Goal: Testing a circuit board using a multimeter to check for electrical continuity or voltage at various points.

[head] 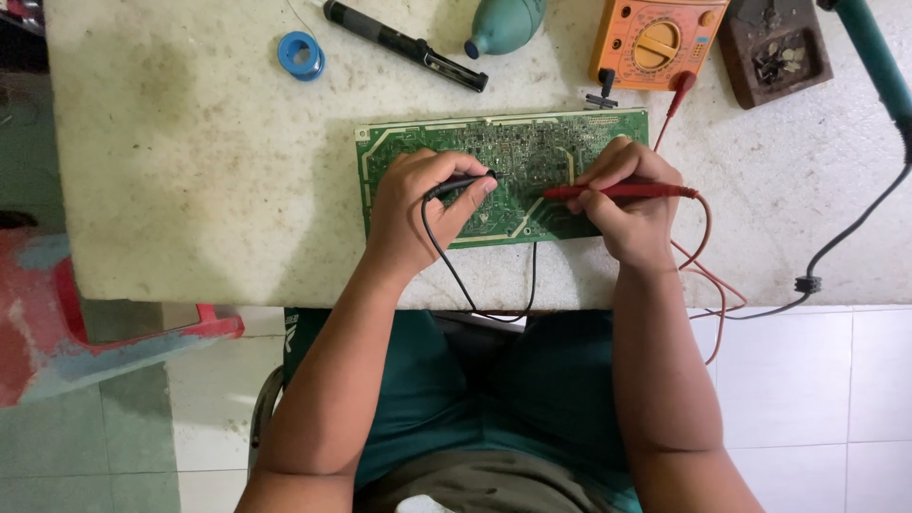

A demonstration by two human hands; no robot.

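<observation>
A green circuit board (503, 176) lay flat on the pale, stained bench (190, 171), near the edge closest to the person. Both hands rested on the board. The left hand (418, 209) had its grip closed around a black probe (461, 182), and the tip pointed at the middle of the board. A black wire (446, 261) ran from that probe down over the bench edge. The right hand (632, 204) had its grip closed around a red probe (617, 191), with its tip touching the board just beside the black one. A red wire (708, 256) looped away from it. Behind the board sat an orange meter (655, 43) with a round dial. Next to it stood a brown tray (774, 47) of small bits. Farther left lay a black pen-shaped tool (404, 45), a green rubber bulb (503, 24) and a small blue spool (300, 55). A green-handled tool (874, 57) lay at the right edge.
</observation>
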